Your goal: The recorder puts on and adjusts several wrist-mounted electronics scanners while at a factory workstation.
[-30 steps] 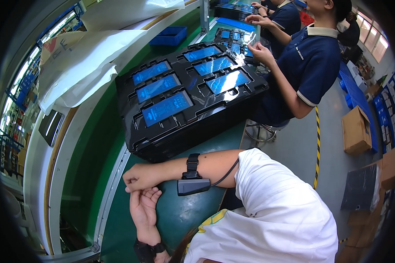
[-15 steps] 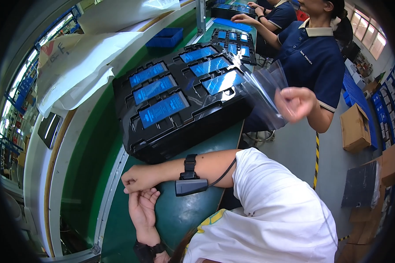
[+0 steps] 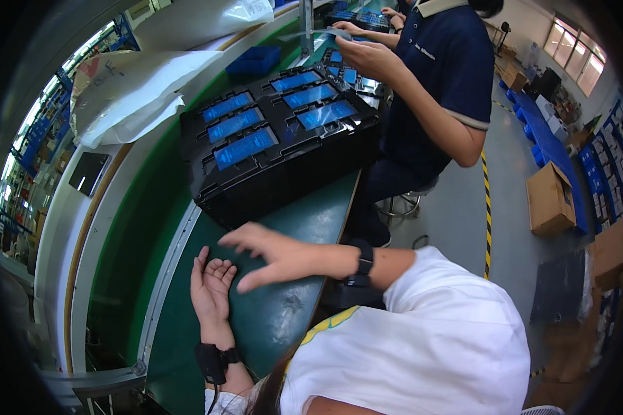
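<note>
My left hand (image 3: 211, 287) is palm up over the green tabletop (image 3: 284, 294), its fingers loosely bent and holding nothing. Just right of it, my right hand (image 3: 277, 256) is open with fingers apart, slightly blurred and empty. Both wrists wear black straps with small devices. Beyond my hands stands a stack of black plastic trays (image 3: 277, 180). Several flat rectangular pieces with blue faces (image 3: 246, 148) lie in the top tray's pockets. Neither hand touches the stack.
A co-worker in a dark blue shirt (image 3: 439, 76) sits beyond the stack, holding a thin clear sheet (image 3: 318, 33). A green belt channel (image 3: 128, 256) runs along the left. Farther back are a blue bin (image 3: 254, 61) and white wrapping sheets (image 3: 135, 93). A dark flat device (image 3: 88, 173) lies on the left ledge.
My right hand has moved away from my left and opened. The co-worker has drawn the clear sheet off the tray stack and back toward the far end.
</note>
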